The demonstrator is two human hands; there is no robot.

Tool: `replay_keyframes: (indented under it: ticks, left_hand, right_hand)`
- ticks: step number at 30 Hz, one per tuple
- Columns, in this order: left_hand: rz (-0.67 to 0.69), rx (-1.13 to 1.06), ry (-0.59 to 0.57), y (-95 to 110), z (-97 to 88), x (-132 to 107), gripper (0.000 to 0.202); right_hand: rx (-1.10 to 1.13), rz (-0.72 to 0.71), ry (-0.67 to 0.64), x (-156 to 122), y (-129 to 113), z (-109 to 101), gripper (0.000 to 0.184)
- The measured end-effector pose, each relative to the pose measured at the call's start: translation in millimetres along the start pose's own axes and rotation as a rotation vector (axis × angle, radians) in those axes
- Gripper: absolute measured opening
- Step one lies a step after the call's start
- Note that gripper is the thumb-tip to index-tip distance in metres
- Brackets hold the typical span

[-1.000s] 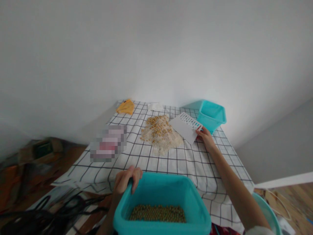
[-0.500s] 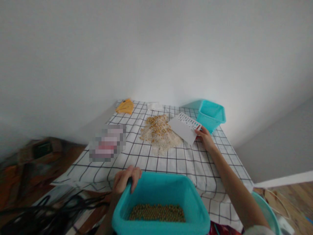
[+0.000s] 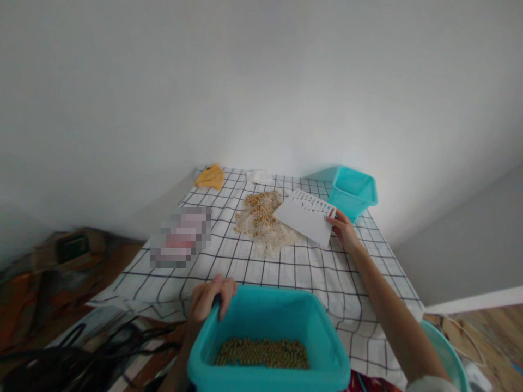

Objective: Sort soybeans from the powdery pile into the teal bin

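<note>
My left hand (image 3: 213,298) is closed over the left rim of a turquoise plastic basket (image 3: 281,313) at the table's front edge. Small round greenish-brown beans (image 3: 263,354) cover part of its bottom. Farther out, my right hand (image 3: 342,226) pinches the right end of a flat white plastic scoop (image 3: 304,220) with a row of slots along its far side. The scoop's left end overlaps the edge of a loose pile of white rice (image 3: 272,239), with yellow kernels (image 3: 261,209) heaped on top of it.
A second turquoise basket (image 3: 353,188) stands at the back right against the wall. A yellow cloth (image 3: 210,177) and a white cloth (image 3: 259,177) lie at the back. A blurred pinkish item (image 3: 182,237) rests on the left. Black cables (image 3: 102,348) run beside the table, lower left.
The white scoop has turned slightly in my right hand, its left end shifting left toward the pile. My left hand and the front basket are about where they were.
</note>
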State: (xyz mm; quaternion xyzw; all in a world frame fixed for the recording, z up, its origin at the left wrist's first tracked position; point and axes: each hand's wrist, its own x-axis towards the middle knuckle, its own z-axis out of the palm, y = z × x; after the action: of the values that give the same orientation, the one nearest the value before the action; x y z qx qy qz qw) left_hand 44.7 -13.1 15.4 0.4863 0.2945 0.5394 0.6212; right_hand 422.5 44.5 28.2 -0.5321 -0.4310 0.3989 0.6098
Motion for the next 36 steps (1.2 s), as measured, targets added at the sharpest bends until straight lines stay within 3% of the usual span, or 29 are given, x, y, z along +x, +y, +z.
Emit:
replay_keyframes:
  ticks: [5,14,21,31,36]
  left_hand:
    - [-0.024,0.042,-0.086,0,-4.8,2,0.064]
    - [-0.031,0.024,-0.090,0,-6.3,-1,0.064]
    - [-0.017,0.043,-0.137,0,-9.3,3,0.066]
    - [-0.022,0.000,-0.019,4,1.9,-2,0.064]
    - [-0.039,-0.001,-0.070,2,-2.1,-1,0.066]
  right_hand:
    - [-0.003,-0.025,0.032,1,-1,-1,0.042]
    - [-0.002,-0.064,0.209,5,-1,-10,0.040]
    - [-0.019,-0.082,0.153,6,0,-10,0.040]
    - [-0.003,-0.079,0.092,0,-5,-4,0.039]
    - [-0.001,-0.076,0.078,-1,-6,-2,0.039]
